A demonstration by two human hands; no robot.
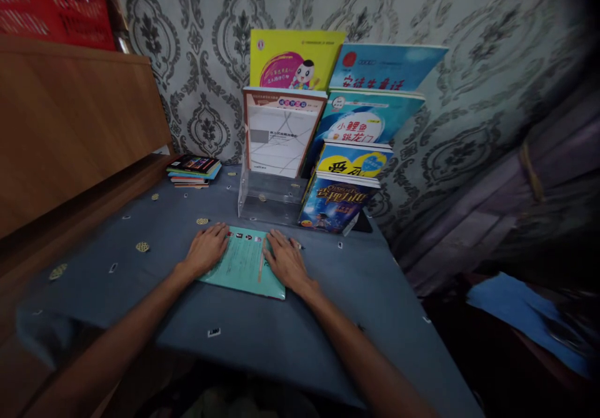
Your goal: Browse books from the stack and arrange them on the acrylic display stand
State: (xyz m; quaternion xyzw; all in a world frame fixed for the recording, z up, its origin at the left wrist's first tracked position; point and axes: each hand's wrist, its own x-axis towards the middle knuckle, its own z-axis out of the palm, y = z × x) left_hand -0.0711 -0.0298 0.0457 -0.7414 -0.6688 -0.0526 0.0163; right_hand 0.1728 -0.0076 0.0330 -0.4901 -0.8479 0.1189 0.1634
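Note:
A thin teal book [241, 262] lies flat on the cloth-covered table, with small pictures along its far edge. My left hand [209, 247] rests palm down on its left side, fingers stretched forward. On the right side of the same book lies my right hand [287, 258], also flat with fingers extended. Just beyond the hands stands a clear acrylic book rack [272, 209]. Its left side holds a white-covered book [281, 146] and a yellow book [293, 59]; its right side holds several books, with a dark blue book [332, 202] in front.
A small stack of books [194, 167] sits at the table's back left. Beside it rises a wooden cabinet [75, 124] with a red plastic basket [56, 9] on top. Patterned wallpaper backs the table [154, 287]. To the right hangs a curtain [473, 224], near a blue item [525, 312].

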